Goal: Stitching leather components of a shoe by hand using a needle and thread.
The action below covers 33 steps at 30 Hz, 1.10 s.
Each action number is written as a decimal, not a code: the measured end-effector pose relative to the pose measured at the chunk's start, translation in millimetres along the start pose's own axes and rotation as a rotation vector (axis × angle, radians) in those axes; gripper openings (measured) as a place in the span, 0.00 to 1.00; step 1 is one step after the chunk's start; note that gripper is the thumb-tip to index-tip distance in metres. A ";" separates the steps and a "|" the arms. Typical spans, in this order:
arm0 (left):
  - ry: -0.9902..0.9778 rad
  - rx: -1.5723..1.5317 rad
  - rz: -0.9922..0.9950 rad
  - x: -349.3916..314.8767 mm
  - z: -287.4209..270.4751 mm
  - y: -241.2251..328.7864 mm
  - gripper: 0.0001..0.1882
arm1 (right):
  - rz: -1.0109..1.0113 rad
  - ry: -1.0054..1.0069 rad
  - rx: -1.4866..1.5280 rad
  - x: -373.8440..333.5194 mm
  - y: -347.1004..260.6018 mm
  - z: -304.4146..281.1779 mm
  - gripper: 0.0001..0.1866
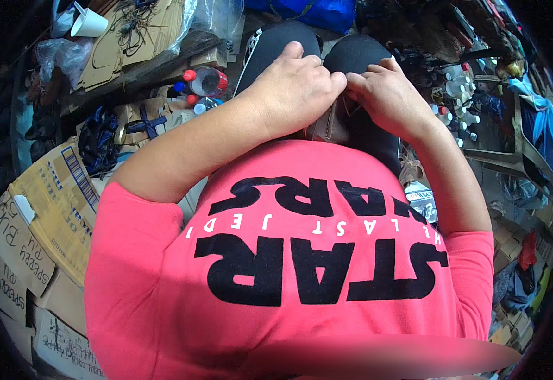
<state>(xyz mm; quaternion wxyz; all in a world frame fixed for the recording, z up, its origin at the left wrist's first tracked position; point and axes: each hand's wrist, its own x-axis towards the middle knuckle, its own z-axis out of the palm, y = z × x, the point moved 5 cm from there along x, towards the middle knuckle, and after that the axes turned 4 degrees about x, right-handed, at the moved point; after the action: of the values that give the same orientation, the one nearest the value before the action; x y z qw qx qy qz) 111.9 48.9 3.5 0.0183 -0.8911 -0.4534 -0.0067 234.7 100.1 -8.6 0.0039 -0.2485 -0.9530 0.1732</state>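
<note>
My left hand (301, 85) is curled closed over my lap, its thumb raised and its knuckles up. Close beside it, my right hand (387, 95) is pinched closed, and the fingertips of both hands nearly meet. What they grip is hidden behind the fingers. Just below them, between my black-clad legs (282, 54), shows a brown piece (319, 130) with a pale stitched line along it. A thin thread-like line (352, 109) runs beneath the right fingers, too fine to make out fully.
Plastic bottles (207, 82) with red and blue caps stand left of my legs; several more bottles (460, 88) crowd the right. Flattened cardboard (55, 202) lies at the left. A white cup (89, 23) tilts at the far left, near tangled dark strands (134, 22).
</note>
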 end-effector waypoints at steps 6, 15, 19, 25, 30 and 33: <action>0.004 -0.019 0.012 -0.7 -1.6 -5.5 0.07 | -0.029 0.019 -0.050 -3.7 3.6 -10.2 0.04; -0.058 -0.078 0.003 -1.4 3.1 -7.7 0.08 | -0.008 -0.089 0.015 10.4 1.5 0.4 0.05; 0.020 -0.191 0.062 -16.6 -0.3 -17.3 0.09 | -0.124 -0.012 0.009 -0.1 7.3 0.1 0.04; -0.249 -0.202 -0.215 -78.5 -0.2 -79.6 0.05 | 0.294 -0.013 -0.128 -59.7 70.3 -20.2 0.02; 0.228 -1.180 -0.559 -95.6 -11.0 -104.0 0.04 | 0.481 0.511 1.315 -73.2 100.6 -17.8 0.08; 0.658 -1.567 -0.310 -55.6 -12.6 -87.2 0.03 | -0.035 0.626 1.882 -36.2 77.5 -10.3 0.08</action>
<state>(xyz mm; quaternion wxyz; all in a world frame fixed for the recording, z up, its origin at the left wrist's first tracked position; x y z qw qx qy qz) 8.7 54.7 16.8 -0.4722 -0.5277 -0.4060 -0.5777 304.0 149.6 -21.8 0.4537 -0.1647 -0.3866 0.7859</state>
